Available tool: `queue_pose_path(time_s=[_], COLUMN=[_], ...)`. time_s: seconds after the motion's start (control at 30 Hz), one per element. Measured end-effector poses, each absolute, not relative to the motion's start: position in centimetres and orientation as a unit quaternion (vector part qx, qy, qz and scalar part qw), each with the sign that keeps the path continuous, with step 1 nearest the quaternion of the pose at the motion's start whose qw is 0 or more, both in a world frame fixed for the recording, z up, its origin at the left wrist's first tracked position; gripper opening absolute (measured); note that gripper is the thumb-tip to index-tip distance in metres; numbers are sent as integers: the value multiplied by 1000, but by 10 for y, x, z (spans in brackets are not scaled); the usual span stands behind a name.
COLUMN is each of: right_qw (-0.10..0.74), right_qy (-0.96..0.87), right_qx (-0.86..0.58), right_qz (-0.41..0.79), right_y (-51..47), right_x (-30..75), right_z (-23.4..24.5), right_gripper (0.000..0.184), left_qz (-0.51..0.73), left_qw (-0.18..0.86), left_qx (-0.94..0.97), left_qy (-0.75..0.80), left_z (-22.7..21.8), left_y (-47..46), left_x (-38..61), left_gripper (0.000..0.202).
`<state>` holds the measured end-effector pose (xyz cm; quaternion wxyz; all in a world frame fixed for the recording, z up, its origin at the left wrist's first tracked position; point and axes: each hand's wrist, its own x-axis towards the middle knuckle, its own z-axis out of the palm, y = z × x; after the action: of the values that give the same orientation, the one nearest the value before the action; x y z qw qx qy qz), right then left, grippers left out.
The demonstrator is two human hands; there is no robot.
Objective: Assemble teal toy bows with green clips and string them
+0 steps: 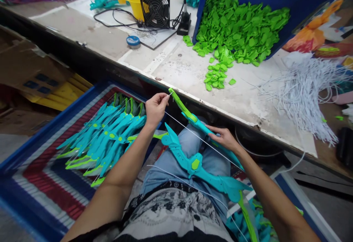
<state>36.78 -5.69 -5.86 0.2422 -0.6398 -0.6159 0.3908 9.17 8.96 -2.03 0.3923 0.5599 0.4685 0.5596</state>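
Observation:
My left hand (156, 106) is raised, its fingers pinched on a white string (198, 136) at the green tip of a teal toy bow (193, 117). My right hand (224, 138) grips the middle of that same bow. The string runs taut from the tip down past my right wrist. A second teal bow (197, 164) with a green centre piece lies across my lap, its own string slack below it.
A blue-rimmed striped bin (41, 183) at my left holds several finished teal bows (107, 135). On the workbench (176, 69) lie a heap of green plastic pieces (237, 28), a bundle of white strings (303, 91), a small black fan (154, 4) and a solder roll (133, 41).

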Motion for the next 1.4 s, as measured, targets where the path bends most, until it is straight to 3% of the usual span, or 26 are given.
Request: queue_pose_path(time_s=[0.13, 0.3, 0.47, 0.57, 0.77, 0.87, 1.07, 1.3, 1.4], right_qw=[234, 217, 167, 212, 284, 272, 232, 176, 177], right_qy=[-621, -659, -756, -787, -835, -844, -856, -876, -875], right_qx=[-642, -639, -610, -573, -445, -430, -443, -395, -407], right_qz=[383, 333, 168, 80, 153, 173, 132, 213, 193], right_y=[-57, -67, -67, -34, 58, 75, 74, 70, 71], right_x=[367, 366, 352, 318, 231, 216, 214, 214, 215], right_z=[-58, -62, -45, -18, 19, 22, 19, 21, 23], right_gripper=[42, 43, 39, 34, 26, 16, 17, 11, 10], left_qz=[555, 491, 484, 494, 491, 490, 487, 496, 498], left_qw=[461, 612, 648, 657, 666, 670, 672, 677, 674], left_qx=[531, 484, 464, 442, 428, 424, 425, 404, 408], left_qy=[445, 387, 363, 359, 363, 363, 361, 363, 361], left_z=[-18, -9, -12, -20, -25, -24, -33, -38, -39], left_y=[95, 101, 84, 68, 52, 50, 47, 41, 41], left_x=[96, 94, 73, 61, 51, 47, 41, 40, 42], left_gripper=[15, 35, 37, 40, 43, 46, 43, 39, 39])
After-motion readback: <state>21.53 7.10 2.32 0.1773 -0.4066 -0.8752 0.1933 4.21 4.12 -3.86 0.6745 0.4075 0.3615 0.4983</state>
